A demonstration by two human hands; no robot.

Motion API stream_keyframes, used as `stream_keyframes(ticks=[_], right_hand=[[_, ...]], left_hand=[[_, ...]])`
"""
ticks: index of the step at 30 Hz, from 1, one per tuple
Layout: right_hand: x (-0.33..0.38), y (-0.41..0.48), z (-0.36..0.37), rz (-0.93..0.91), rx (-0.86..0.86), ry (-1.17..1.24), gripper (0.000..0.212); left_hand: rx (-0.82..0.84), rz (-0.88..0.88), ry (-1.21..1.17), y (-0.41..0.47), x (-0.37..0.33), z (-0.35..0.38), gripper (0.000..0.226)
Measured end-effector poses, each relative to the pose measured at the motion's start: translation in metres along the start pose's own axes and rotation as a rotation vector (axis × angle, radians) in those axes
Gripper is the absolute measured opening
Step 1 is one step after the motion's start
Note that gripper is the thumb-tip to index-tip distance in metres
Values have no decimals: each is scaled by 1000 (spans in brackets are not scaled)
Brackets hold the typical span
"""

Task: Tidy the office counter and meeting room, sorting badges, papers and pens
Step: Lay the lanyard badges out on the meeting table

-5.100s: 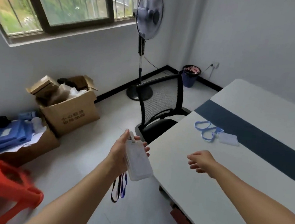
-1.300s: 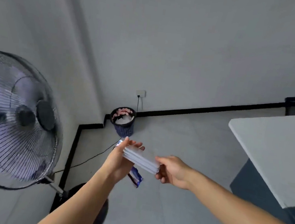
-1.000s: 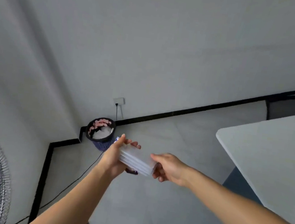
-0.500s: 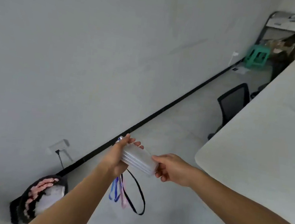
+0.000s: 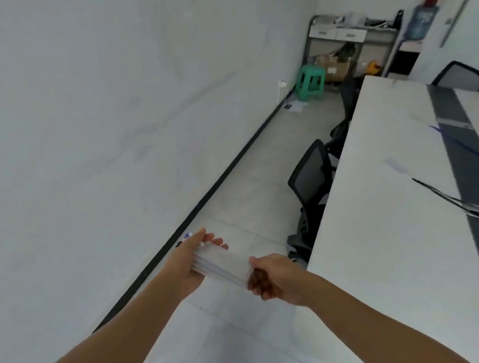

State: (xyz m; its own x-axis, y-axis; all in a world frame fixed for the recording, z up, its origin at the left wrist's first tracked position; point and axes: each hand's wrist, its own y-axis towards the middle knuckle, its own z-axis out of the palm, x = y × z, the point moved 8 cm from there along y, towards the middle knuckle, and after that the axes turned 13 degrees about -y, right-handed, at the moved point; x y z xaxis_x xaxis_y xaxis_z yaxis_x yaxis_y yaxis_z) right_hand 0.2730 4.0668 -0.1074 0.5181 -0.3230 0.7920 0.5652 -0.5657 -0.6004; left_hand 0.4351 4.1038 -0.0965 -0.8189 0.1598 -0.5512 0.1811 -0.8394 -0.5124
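Note:
A stack of clear plastic badge holders (image 5: 222, 265) is held between both hands over the floor, left of the table corner. My left hand (image 5: 189, 261) grips its left end with the thumb on top. My right hand (image 5: 273, 277) pinches its right end. On the long white table (image 5: 377, 228) lie a badge with a black lanyard (image 5: 465, 203) and a blue lanyard (image 5: 466, 145) on the dark centre strip. The held stack's lanyards are hidden behind my left hand.
A white wall runs along the left with a black skirting. Black mesh chairs (image 5: 310, 181) stand tucked at the table's left side. A green stool (image 5: 310, 82) and a cluttered shelf (image 5: 352, 41) stand at the far end. Another chair (image 5: 462, 76) stands behind the table.
My view has swung right from the fan and bin corner along the wall to the far end of the room. Both hands keep hold of the badge stack.

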Motion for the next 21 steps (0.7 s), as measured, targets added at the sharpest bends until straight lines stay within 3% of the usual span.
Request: stream_keyframes(ticks=[12,19,21], right_hand=[[62,107,-135,57,-205,142,38],[113,200,-220,124,-543,138,29],[141,220,-242,58,-706,147,28]], left_hand=[[126,-173,117,194,-46,110,16],[197,-267,215,328,-106,173,18],[192,-279,199,361,-126,195,20]])
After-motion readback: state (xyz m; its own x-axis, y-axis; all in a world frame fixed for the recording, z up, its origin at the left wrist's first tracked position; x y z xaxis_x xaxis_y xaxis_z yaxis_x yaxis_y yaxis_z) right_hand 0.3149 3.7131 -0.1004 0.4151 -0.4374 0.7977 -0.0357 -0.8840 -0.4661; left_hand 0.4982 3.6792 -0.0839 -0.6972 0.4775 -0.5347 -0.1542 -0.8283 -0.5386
